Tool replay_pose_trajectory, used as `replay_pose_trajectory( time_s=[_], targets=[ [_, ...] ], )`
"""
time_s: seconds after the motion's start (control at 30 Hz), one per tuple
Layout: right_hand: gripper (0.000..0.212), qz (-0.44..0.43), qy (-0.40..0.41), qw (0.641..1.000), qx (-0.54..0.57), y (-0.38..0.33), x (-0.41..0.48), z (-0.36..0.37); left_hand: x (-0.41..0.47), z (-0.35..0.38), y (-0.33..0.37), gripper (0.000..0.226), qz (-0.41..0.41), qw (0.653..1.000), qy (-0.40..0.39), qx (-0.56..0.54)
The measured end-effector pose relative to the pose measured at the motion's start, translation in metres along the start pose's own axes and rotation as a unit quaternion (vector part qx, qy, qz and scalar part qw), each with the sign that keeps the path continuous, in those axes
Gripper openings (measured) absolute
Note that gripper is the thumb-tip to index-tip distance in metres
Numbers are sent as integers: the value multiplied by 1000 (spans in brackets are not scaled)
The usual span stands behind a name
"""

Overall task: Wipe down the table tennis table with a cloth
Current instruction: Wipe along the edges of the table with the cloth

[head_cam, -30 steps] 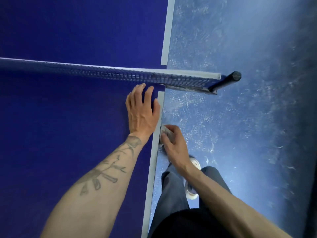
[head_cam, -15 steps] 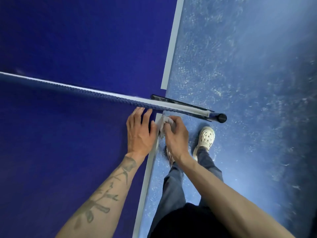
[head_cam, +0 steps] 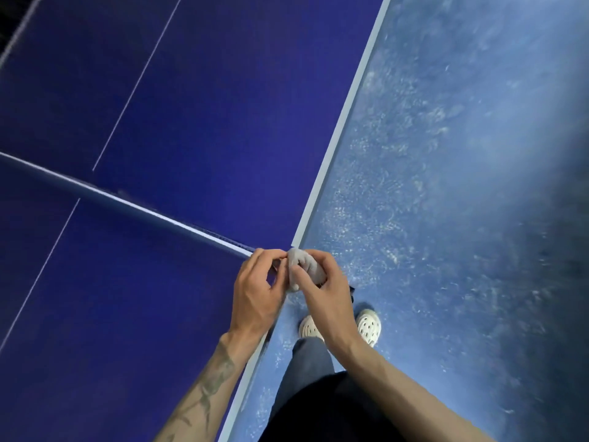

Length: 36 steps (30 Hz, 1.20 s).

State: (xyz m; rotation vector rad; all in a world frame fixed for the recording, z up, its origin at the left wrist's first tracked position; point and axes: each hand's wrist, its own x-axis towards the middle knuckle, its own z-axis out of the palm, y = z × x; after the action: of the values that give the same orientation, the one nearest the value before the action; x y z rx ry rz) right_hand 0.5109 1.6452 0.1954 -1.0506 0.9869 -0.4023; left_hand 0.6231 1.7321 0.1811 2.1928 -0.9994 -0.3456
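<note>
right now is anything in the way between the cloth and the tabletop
Nothing visible blocks the near half of the table; left hand and right hand hold the cloth at its side edge. The net stands between cloth and far half.

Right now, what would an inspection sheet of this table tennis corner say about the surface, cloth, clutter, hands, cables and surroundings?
Surface: dark blue table with white lines; the net crosses it to the near edge.
Job's things: grey cloth, bunched up, held at the table's edge by the net's end.
Clutter: nothing seen.
Hands: left hand pinches the cloth's edge; right hand grips the bunch.
Cables: nothing seen.
Surroundings: scuffed blue floor; the person's pale shoes stand beside the table.
</note>
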Motion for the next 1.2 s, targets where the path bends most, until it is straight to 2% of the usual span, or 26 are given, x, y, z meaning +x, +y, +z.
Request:
replay_pose_trajectory(
  time_s=[0.13,0.27,0.5,0.6,0.73,0.8,0.9,1.03,1.1,1.2],
  targets=[
    [11,-36,27,998,-34,-27,34,-13,50,10,17,10,43,998,-17,33],
    [7,-23,70,994,-84,-23,90,-19,104,38,1,12,82,990,-62,96],
    [5,51,97,985,-133,30,161,-23,166,104,-74,38,58,968,-109,217],
    [6,100,95,979,-150,64,181,-20,187,132,-104,49,75,959,-109,252],
    [6,159,42,978,-130,113,193,0,223,171,-126,52,112,954,-91,263],
    [8,171,45,977,-117,125,190,6,244,185,-129,53,112,956,-75,260],
    [8,156,57,983,-82,121,209,5,283,202,-128,55,118,958,-49,256],
    [14,97,115,988,-29,91,287,-7,326,218,-120,56,104,955,-30,275],
    [15,86,111,990,-22,86,309,-15,338,223,-116,56,94,953,-16,287],
    [12,106,71,991,-32,90,287,-17,344,224,-113,55,82,955,0,285]
  ],
)
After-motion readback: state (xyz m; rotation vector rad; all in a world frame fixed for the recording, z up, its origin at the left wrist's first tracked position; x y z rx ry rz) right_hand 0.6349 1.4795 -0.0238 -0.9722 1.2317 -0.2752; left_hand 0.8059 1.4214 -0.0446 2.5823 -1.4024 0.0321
